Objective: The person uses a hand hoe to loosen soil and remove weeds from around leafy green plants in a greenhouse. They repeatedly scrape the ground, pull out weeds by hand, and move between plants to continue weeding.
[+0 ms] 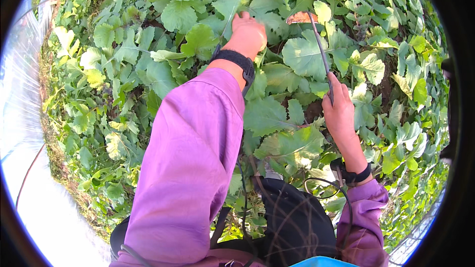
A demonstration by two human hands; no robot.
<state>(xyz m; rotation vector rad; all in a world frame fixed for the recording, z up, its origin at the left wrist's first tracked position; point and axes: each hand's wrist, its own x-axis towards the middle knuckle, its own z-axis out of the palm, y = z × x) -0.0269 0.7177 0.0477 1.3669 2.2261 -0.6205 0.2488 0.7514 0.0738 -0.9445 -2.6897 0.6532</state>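
Note:
My left hand reaches in among broad green lobed leaves of a leafy crop at the upper middle; leaves hide part of the fingers, and what they touch cannot be told. On the right, my right hand grips the thin dark handle of a sickle. Its rusty curved blade lies over the leaves at the handle's far end, to the right of my left hand. Both wrists wear black straps, below purple sleeves.
Dense leafy plants surround both hands, with dark soil showing in gaps. Shiny plastic sheeting borders the bed on the left. A black cable hangs near my dark-clad legs, and another loops by my right wrist.

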